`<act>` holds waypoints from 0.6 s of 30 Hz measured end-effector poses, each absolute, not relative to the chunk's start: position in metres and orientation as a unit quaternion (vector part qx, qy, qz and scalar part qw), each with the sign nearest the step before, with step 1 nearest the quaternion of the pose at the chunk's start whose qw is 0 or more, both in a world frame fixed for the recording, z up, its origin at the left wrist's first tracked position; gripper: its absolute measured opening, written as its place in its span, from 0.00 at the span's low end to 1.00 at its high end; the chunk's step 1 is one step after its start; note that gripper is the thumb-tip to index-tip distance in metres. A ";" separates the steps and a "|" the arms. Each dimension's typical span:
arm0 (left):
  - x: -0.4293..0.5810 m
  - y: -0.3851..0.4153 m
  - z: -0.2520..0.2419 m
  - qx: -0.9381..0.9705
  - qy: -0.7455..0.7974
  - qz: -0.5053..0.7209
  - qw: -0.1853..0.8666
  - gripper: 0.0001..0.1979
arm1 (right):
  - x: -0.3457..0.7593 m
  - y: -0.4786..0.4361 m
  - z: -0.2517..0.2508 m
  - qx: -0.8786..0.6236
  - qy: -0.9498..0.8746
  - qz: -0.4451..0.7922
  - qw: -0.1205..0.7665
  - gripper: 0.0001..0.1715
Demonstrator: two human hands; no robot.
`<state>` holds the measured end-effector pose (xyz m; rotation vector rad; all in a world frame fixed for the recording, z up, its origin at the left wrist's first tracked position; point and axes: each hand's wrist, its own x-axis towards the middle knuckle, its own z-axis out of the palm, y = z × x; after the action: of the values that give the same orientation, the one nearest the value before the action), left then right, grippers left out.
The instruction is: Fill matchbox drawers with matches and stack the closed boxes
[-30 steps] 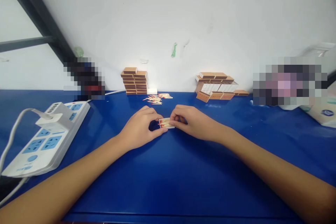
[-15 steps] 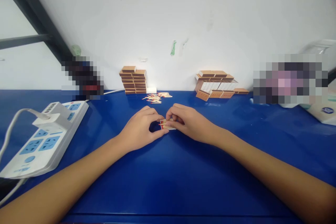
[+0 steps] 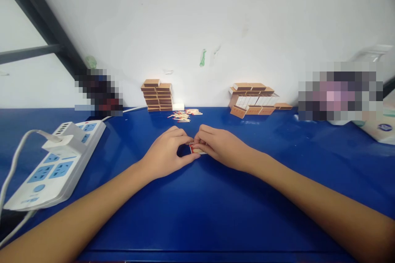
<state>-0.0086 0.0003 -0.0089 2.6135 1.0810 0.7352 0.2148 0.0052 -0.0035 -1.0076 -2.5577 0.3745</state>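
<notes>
A small white matchbox tray [image 3: 190, 148] with red-tipped matches [image 3: 196, 151] in it lies on the blue table between my hands. My left hand [image 3: 166, 152] grips the tray's left end, thumb on the near side and forefinger on the far side. Bent over the tray from the right, my right hand [image 3: 220, 148] has its thumb and fingertips pinched on matches inside. Its fingers cover most of the tray's right part. Beyond my hands is a loose pile of matches [image 3: 182, 116], with a small white block [image 3: 178, 107] behind it.
Stacked matchboxes [image 3: 157, 96] stand against the wall at the back left. More matchboxes and white trays [image 3: 254, 98] are piled at the back right. A white power strip [image 3: 61, 172] with a plugged-in charger and cable lies at left. A white package [image 3: 378, 125] sits far right.
My right fingers have shifted slightly left over the tray. A match that stuck out past the tray's left end now lies within it. The camera view has tilted slightly.
</notes>
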 end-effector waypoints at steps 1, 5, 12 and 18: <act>-0.009 0.000 -0.009 0.889 0.368 0.250 0.108 0.14 | 0.215 0.005 -0.003 -0.361 -0.908 0.124 0.171 0.11; -0.010 0.000 -0.008 0.890 0.367 0.249 0.103 0.14 | 0.216 0.005 0.000 -0.372 -0.912 0.104 0.135 0.11; -0.009 0.000 -0.009 0.891 0.364 0.249 0.107 0.15 | 0.219 0.004 -0.001 -0.357 -0.914 0.110 0.158 0.10; -0.009 0.000 -0.009 0.890 0.368 0.247 0.107 0.14 | 0.225 0.007 0.001 -0.342 -0.915 0.119 0.178 0.09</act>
<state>-0.0091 0.0004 -0.0089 2.6205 1.0840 0.7286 0.2250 0.0070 0.0013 -0.9670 -2.5884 0.3355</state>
